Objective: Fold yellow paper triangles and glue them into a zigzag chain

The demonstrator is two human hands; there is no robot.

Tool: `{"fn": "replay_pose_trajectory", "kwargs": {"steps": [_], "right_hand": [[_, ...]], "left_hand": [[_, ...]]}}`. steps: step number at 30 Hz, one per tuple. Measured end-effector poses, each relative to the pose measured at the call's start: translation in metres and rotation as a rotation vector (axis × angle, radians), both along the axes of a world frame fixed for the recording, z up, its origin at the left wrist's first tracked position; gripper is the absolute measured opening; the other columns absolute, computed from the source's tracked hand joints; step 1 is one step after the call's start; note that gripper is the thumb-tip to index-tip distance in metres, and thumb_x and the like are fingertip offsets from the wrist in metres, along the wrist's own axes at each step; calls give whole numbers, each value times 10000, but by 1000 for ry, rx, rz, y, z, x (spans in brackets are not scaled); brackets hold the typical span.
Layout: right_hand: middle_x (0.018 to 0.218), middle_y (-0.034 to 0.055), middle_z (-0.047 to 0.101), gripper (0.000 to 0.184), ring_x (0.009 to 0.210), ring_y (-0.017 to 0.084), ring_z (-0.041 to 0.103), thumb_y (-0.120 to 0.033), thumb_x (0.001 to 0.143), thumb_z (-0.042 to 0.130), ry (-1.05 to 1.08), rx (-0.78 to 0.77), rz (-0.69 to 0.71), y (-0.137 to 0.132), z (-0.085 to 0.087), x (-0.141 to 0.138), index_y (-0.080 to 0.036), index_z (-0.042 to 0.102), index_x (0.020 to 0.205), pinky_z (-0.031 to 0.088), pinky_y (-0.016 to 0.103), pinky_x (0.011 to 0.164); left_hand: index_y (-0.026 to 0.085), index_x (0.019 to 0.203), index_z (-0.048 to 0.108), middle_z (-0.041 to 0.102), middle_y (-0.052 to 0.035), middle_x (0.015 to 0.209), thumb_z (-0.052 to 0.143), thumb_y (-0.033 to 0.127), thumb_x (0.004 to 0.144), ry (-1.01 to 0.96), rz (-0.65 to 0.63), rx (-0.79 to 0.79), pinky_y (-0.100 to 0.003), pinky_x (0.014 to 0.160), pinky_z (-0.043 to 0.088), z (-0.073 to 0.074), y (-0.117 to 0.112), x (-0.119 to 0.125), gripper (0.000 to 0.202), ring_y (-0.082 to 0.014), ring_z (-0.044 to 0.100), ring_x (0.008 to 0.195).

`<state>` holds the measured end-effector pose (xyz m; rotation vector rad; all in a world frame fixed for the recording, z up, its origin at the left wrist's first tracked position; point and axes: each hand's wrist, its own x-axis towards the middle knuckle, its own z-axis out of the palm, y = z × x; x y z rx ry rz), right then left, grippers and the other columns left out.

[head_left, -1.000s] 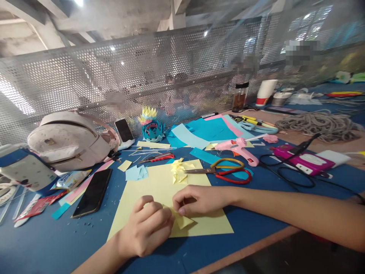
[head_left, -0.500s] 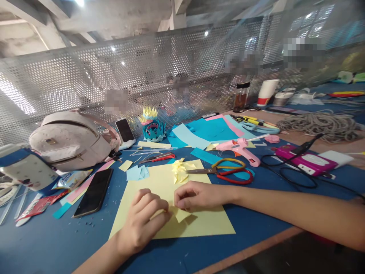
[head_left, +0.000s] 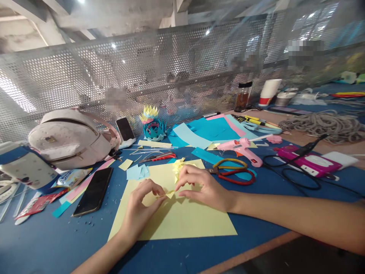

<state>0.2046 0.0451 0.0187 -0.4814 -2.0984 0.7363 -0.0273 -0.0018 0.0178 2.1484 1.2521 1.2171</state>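
A: What could go wrong from here?

B: The small folded paper is at the lower middle of the frame, seemingly held just above the yellow sheet, and it looks thin. If the left hand squeezes too hard or twists, a crease could form in the wrong place; if the pinch slackens, the paper could drop or spring open

A: Is anything around it a worry?

B: The yellow folded pieces lie just beyond the fingers of the right hand, near the middle of the frame. The scissors lie to the right of them, with the blades hidden behind that hand. A careless sweep could scatter the pieces or nudge the scissors, because everything sits so close together

A: How far open is the left hand?

B: Barely, at the tips: thumb and forefinger are closed on one end of the small folded paper, while the other fingers curl loosely behind them

A: And the right hand?

B: It is partly open, the fingers bent and the thumb standing apart from the forefinger, with nothing visible between them. The fingertips are just beside the paper's free end; whether they touch it, one cannot tell from this angle
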Motion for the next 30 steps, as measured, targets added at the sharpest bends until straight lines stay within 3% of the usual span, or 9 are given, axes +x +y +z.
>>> {"fn": "replay_pose_trajectory", "kwargs": {"steps": [10, 16, 22, 26, 30], "right_hand": [[875, 43, 628, 45, 875, 179, 589, -201, 911, 713, -49, 79, -36, 1, -2, 0, -177, 736, 942, 455, 310, 796], [917, 55, 676, 98, 906, 190, 603, -221, 903, 728, -104, 73, -14, 1, -2, -1, -195, 755, 993, 465, 326, 822], [861, 41, 707, 62, 849, 180, 614, -223, 928, 693, -92, 61, -11, -1, -3, -3, -198, 750, 923, 476, 331, 803], [844, 44, 696, 104, 841, 189, 604, -238, 953, 652, -105, 98, -18, -2, -2, -4, -203, 740, 910, 473, 348, 808], [885, 49, 656, 84, 911, 215, 576, -296, 922, 704, -206, 125, -77, -3, -2, -3, -215, 723, 928, 463, 349, 811]], "left_hand": [[217, 726, 650, 654, 32, 706, 708, 205, 843, -18, 9, -46, -234, 684, 447, 2, -2, 3, 132, -145, 607, 692], [220, 734, 687, 674, 20, 712, 711, 256, 822, -73, 24, -150, -240, 703, 468, -1, 0, 4, 97, -153, 608, 700], [221, 854, 711, 700, -4, 793, 670, 244, 815, -75, 41, -231, -276, 749, 487, -9, 1, 6, 61, -175, 629, 762], [224, 806, 724, 710, -7, 782, 671, 268, 827, -41, 5, -261, -289, 752, 484, -12, 2, 7, 72, -181, 651, 758], [234, 740, 740, 680, 6, 718, 665, 253, 807, -57, 58, -254, -280, 723, 478, -11, 3, 7, 102, -172, 637, 719]]}}
